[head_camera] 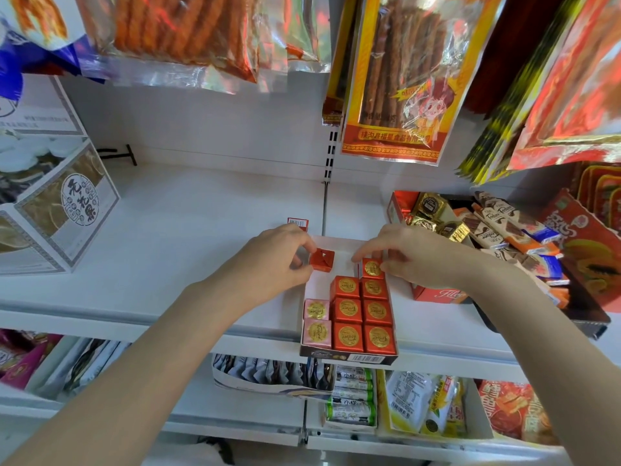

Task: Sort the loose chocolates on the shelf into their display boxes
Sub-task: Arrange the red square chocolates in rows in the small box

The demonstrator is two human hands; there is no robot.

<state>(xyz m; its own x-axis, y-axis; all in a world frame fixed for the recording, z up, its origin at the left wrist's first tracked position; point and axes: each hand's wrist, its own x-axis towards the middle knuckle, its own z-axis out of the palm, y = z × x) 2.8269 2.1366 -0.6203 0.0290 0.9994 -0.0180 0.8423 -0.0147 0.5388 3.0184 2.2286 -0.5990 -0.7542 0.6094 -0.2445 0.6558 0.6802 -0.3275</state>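
Both hands working over the display box (pixel 349 357) sitting at the front edge of the white shelf (pixel 188 230). Left hand (pixel 275 260) is pinching a red foil-wrapped chocolate cube (pixel 321 260), folded underside up, hovering over the box's bare white back-left area. Right hand (pixel 413 255) is gripping another red cube (pixel 372 268) with a gold round label, at the back of the right column. Box is shallow cardboard, dark front lip with barcode. Inside: glossy red cubes (pixel 347 336) filling two columns, two pink foil cubes (pixel 317 332) sitting front-left. To the right, an open red carton (pixel 437 293) is holding mixed loose chocolates (pixel 497 227), gold foil squares and flat bars.
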